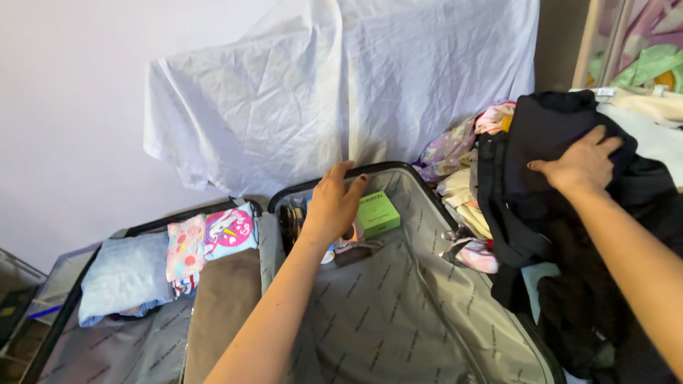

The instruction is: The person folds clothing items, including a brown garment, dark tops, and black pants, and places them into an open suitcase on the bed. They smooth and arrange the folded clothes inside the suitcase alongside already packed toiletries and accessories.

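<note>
Now right hand (585, 165) flat atop black garment (548, 142); left hand (334, 203) beside green box (378, 213).

Black garment (548, 142): dark, bunched, lying atop a clothes heap; right grip (583, 165) presses flat on its upper folds. Green box (377, 213): small, flat, lying just right of left grip (334, 203), in the far corner of the grey-lined suitcase half (398, 313).

Our left hand (334, 203) covers whatever lies under its palm in the suitcase (398, 306), so we cannot tell if it grips anything. The suitcase runs off the bottom edge. Our right hand (582, 165) presses the black clothes (555, 206) (fingertips sunk from sight).
</note>
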Motion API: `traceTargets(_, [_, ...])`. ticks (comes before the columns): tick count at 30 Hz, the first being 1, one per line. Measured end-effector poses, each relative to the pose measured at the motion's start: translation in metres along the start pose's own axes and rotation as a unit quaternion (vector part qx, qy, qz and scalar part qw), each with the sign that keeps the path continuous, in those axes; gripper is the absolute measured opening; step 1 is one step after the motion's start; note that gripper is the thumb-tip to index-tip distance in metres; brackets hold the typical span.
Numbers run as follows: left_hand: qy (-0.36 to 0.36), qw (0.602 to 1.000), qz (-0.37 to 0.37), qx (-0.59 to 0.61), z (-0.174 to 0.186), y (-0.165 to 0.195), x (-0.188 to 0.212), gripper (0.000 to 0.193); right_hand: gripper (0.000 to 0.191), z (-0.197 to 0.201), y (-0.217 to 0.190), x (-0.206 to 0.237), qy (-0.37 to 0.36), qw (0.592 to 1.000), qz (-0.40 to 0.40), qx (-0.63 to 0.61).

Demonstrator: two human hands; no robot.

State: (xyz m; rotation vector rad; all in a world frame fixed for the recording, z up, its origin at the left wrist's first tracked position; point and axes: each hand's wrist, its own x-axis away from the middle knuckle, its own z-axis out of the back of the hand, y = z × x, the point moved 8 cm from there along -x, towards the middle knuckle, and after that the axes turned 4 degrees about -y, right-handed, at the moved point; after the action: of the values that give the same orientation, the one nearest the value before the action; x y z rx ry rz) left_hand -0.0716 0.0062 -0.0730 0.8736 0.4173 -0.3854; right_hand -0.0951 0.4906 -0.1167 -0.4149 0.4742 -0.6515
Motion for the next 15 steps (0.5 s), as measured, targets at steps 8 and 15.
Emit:
traceTargets(8, [-0.081, 0.979, 0.177, 0.066, 0.006, -0.039, 0.005, 0.058, 0.048, 0.044, -0.151, 0.092, -0.036, 0.891, 0.328, -0.312])
traceTargets(15, [-0.028, 0.932, 0.220, 0.288, 0.038, -0.047, 0.038, 0.101, 0.031, 0.034, -0.270, 0.204, -0.317, 0.737, 0.435, -0.409])
